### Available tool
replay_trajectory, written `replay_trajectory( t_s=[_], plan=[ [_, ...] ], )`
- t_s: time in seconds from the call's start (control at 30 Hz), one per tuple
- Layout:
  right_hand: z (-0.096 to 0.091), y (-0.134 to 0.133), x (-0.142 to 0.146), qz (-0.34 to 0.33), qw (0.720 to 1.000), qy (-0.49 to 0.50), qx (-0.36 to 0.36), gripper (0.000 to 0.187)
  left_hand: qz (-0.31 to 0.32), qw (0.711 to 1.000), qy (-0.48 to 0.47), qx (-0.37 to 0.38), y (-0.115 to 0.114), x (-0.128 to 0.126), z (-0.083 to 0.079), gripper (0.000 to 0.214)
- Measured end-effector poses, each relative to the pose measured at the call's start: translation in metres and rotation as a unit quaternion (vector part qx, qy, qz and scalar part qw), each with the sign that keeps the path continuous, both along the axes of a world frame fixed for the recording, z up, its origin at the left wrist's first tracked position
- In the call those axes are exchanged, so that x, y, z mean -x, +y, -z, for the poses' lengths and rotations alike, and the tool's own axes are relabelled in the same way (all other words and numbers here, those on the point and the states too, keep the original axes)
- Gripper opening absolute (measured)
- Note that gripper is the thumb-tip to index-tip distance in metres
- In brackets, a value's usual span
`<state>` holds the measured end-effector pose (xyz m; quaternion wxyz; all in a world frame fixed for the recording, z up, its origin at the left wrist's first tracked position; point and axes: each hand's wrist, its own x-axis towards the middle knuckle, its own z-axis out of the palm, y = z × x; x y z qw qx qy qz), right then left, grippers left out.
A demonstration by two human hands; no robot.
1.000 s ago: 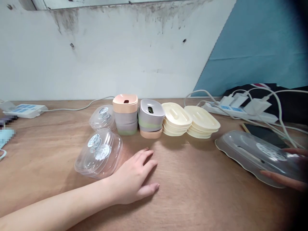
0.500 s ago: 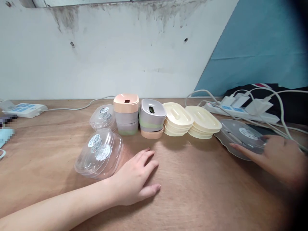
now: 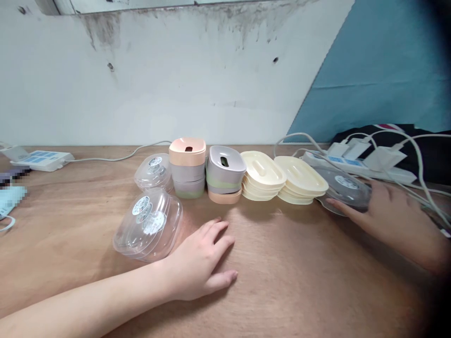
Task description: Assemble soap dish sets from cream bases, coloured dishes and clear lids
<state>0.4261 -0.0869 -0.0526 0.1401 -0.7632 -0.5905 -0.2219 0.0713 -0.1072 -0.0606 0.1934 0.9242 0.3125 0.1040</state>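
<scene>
My left hand (image 3: 202,260) lies on the wooden table with its fingers loosely spread and nothing in it. Just left of it leans a stack of clear plastic lids (image 3: 148,230) with round stickers, and another clear lid stack (image 3: 154,171) sits behind. At the far right, my right hand (image 3: 398,220) grips clear plastic lids (image 3: 343,185), thumb along the near edge, fingers around the right side and partly hidden. Left of those lids are two stacks of cream lids (image 3: 262,169) (image 3: 301,176). In the middle stand stacked peach, grey and green containers (image 3: 187,166) (image 3: 225,169) with slotted tops.
A white power strip (image 3: 384,166) with plugged chargers and looping cables lies behind my right hand. Another power strip (image 3: 45,160) is at the back left. A light blue face mask (image 3: 12,202) lies at the left edge. A white wall (image 3: 158,84) closes the back.
My right hand has moved left and slightly away from me, bringing the clear lids closer to the cream stacks. The left hand stays put; the view has shifted slightly.
</scene>
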Motion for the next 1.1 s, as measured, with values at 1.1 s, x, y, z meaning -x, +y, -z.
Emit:
replay_trajectory(
  t_s=[1.1],
  plan=[
    [0.017,-0.026,0.132,-0.523,0.809,0.084,0.255,0.052,-0.01,0.996,0.09,-0.024,0.003,0.002,0.0,0.07]
  ],
)
